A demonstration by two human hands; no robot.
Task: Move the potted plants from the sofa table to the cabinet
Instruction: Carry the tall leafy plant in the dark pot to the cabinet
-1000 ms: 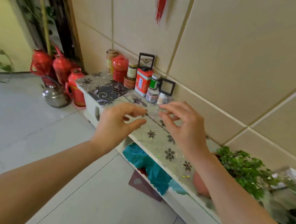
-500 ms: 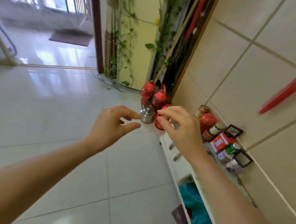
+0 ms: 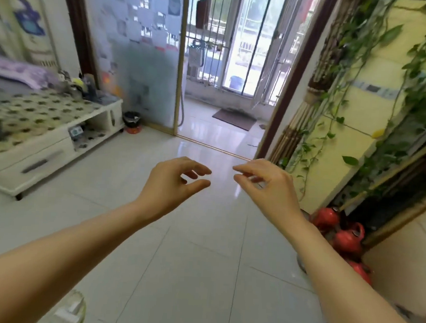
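1. With both arms stretched out over the tiled floor (image 3: pixel 201 272), the left hand (image 3: pixel 171 181) and right hand (image 3: pixel 267 184) hang side by side, fingertips apart with a small gap between them.
2. Grip: both hands empty, fingers loosely curled, thumb and forefinger apart on each.
3. Potted plants of the task: none seen near either hand. Only greenery is the trailing vine (image 3: pixel 373 100) on the yellow wall, up and right of the right hand.
4. Right of and below the right wrist: a cluster of red flasks (image 3: pixel 346 240) on the floor against the wall, near that forearm.
5. Well left of the left hand: a low white cabinet (image 3: pixel 60 138) with a flower-print cover, drawer and open shelf; blurred clutter at its far end.
6. Beyond the cabinet's end: a small dark bin (image 3: pixel 132 120) on the floor.
7. Straight ahead past the fingertips: open doorway, floor track across it, brown mat (image 3: pixel 234 118), barred window behind.
8. Open room: bare tile under and ahead of both hands, bounded by cabinet edge left, wall and flasks right.
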